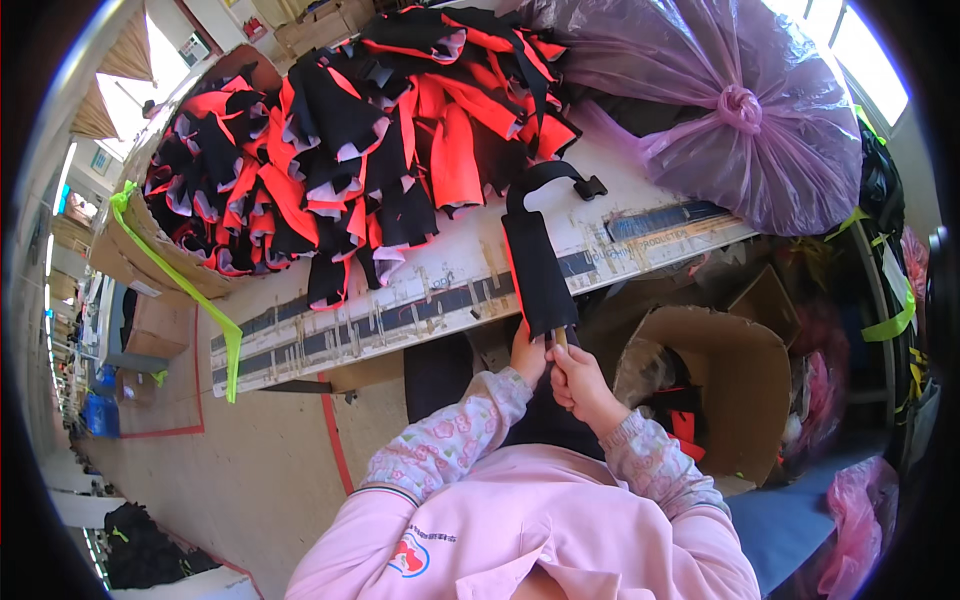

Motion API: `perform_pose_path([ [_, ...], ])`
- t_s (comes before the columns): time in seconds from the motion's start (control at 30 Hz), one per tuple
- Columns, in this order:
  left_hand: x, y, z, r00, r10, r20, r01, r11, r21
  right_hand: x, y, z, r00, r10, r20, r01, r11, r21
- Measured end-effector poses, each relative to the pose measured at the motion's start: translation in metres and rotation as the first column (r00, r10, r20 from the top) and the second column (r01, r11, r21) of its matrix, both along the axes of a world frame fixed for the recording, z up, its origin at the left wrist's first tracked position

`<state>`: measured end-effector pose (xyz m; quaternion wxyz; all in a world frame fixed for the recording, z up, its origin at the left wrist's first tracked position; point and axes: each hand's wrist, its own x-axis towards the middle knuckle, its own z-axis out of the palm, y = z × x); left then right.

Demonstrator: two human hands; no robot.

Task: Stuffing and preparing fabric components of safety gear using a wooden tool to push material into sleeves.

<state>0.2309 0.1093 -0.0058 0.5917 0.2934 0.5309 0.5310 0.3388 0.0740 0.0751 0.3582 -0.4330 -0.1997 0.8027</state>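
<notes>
Black fabric sleeve [535, 265], both hands gripping

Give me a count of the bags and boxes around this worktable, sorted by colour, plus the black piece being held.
Purple plastic bag, tied: 1
Pink plastic bag: 1
Brown cardboard box, open: 1
Black fabric piece with strap, held at its lower end by the left hand and right hand: 1
Total: 4
The heap of black and red pieces is too tangled to count.
</notes>
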Motion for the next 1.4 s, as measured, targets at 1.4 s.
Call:
perform_pose_path([
  [1.4,-0.042,0.012,-0.011,0.989,-0.139,0.047,0.136,0.989,0.056,0.129,0.439,0.009,0.507,-0.685,0.523,0.583,0.719,0.377],
])
